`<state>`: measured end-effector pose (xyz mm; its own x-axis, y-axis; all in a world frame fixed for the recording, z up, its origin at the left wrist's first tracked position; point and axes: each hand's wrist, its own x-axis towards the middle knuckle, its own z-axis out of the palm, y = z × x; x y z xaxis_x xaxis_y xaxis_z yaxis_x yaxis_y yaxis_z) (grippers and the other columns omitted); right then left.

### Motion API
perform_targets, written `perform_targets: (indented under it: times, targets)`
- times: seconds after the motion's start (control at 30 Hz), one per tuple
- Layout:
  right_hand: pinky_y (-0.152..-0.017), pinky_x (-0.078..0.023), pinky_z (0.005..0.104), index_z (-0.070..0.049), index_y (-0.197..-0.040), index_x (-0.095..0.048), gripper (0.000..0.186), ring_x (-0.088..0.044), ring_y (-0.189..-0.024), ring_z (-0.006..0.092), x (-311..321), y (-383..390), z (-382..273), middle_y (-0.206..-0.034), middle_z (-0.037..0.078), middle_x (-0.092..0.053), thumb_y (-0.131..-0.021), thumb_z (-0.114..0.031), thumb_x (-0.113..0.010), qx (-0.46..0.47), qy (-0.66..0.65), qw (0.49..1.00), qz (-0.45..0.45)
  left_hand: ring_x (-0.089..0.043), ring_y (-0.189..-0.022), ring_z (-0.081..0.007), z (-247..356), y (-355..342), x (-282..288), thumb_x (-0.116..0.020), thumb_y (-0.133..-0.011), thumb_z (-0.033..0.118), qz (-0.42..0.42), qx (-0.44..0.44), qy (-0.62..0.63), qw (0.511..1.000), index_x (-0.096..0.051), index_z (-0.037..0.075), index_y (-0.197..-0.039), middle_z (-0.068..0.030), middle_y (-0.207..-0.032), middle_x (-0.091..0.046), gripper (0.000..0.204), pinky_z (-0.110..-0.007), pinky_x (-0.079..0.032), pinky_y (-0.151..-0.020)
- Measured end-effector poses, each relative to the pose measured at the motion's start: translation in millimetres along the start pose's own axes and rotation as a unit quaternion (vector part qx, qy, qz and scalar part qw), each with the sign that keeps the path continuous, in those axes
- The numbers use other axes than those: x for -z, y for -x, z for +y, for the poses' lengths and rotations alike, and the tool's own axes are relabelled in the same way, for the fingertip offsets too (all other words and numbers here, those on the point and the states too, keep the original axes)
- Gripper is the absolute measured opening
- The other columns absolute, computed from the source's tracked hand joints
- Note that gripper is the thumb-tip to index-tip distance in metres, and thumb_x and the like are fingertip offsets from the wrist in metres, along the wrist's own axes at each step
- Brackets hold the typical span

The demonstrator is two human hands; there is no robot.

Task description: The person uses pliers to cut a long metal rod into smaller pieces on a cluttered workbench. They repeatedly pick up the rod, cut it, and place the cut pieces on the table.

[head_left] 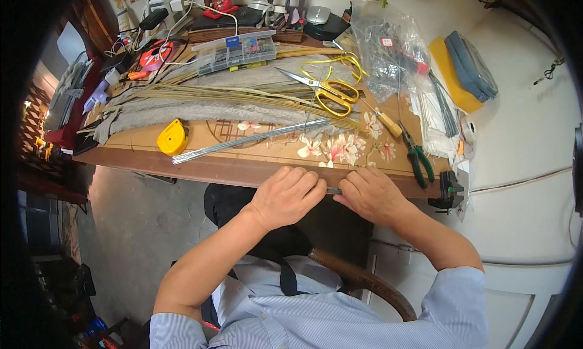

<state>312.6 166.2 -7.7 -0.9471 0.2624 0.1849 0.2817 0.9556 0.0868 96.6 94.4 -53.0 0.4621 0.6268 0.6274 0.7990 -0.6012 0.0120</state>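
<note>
At the front edge of the table, my left hand (288, 195) and my right hand (371, 195) are close together with their fingers curled inward. A short stretch of a thin grey rod or wire bundle (333, 190) shows in the gap between them; both hands grip it, and the rest is hidden. Beyond my left hand lies a bundle of straight silvery wires (243, 144). A yellow tape measure (172, 138) rests to its left. Green-handled pliers (415, 165) and an awl with a wooden handle (389, 123) lie beyond my right hand.
Gold-handled scissors (323, 86) lie on long thin strips (225, 93) and grey cloth (206, 111). Behind them stands a transparent compartment box (234, 53). A plastic bag (379, 45) is at the back right. A black clamp (448, 190) sits at the table's right corner.
</note>
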Motion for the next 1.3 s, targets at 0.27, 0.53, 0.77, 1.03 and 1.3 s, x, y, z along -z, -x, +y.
perform_targets:
  times: [0.27,0.53,0.77,1.03,1.3]
  targets:
    - [-0.064,-0.043,0.0305,-0.01,-0.076,-0.051,0.021,-0.053,-0.068,0.0185,4.3,-1.5,0.5,-0.071,0.004,-0.05,-0.083,-0.027,-0.061,0.061,0.077,0.995,-0.016,-0.054,-0.079,-0.0152,-0.4,0.5,-2.1,-0.069,-0.074,0.021,0.043,-0.022,0.001,0.999,-0.064,0.008,-0.104,-0.0019,-0.098,-0.057,0.033,-0.029,-0.042,-0.066]
    - [-0.055,-0.047,0.0356,-0.011,-0.071,-0.049,0.026,-0.058,-0.058,0.0229,14.6,-1.9,1.3,-0.061,0.006,-0.055,-0.087,-0.029,-0.06,0.041,-0.038,0.996,-0.068,-0.056,-0.079,-0.0157,2.4,0.7,2.7,-0.067,-0.073,0.017,0.052,-0.017,0.062,0.997,-0.064,0.007,-0.101,-0.0034,-0.099,-0.06,0.03,-0.029,-0.044,-0.066]
    - [-0.054,-0.046,0.0374,-0.005,-0.081,-0.057,0.03,-0.059,-0.059,0.0276,62.6,-27.6,6.7,-0.065,0.009,-0.06,-0.084,-0.034,-0.065,-0.064,-0.118,0.982,-0.135,-0.056,-0.078,-0.0192,-2.3,1.8,2.0,-0.062,-0.07,0.013,0.068,0.005,0.108,0.992,-0.061,0.002,-0.096,-0.0049,-0.087,-0.057,0.028,-0.033,-0.047,-0.067]
    - [-0.054,-0.041,0.0227,-0.006,-0.093,-0.059,0.025,-0.049,-0.06,0.0086,25.4,-43.7,26.6,-0.071,0.001,-0.055,-0.099,-0.027,-0.047,-0.317,-0.449,0.775,0.312,-0.055,-0.069,-0.0257,-8.4,-36.3,5.8,-0.052,-0.095,0.013,0.147,0.342,0.418,0.829,-0.059,0.0,-0.103,-0.0126,-0.076,-0.056,0.017,-0.033,-0.044,-0.065]
    - [-0.063,-0.046,0.0358,-0.004,-0.085,-0.06,0.014,-0.059,-0.072,0.0304,-13.9,-22.6,-4.1,-0.077,0.012,-0.06,-0.084,-0.017,-0.065,-0.178,-0.224,0.944,0.164,-0.059,-0.078,-0.0369,-13.4,-34.1,-6.8,-0.054,-0.093,0.016,0.166,0.333,0.331,0.867,-0.06,0.002,-0.101,-0.0183,-0.086,-0.061,0.018,-0.04,-0.047,-0.067]
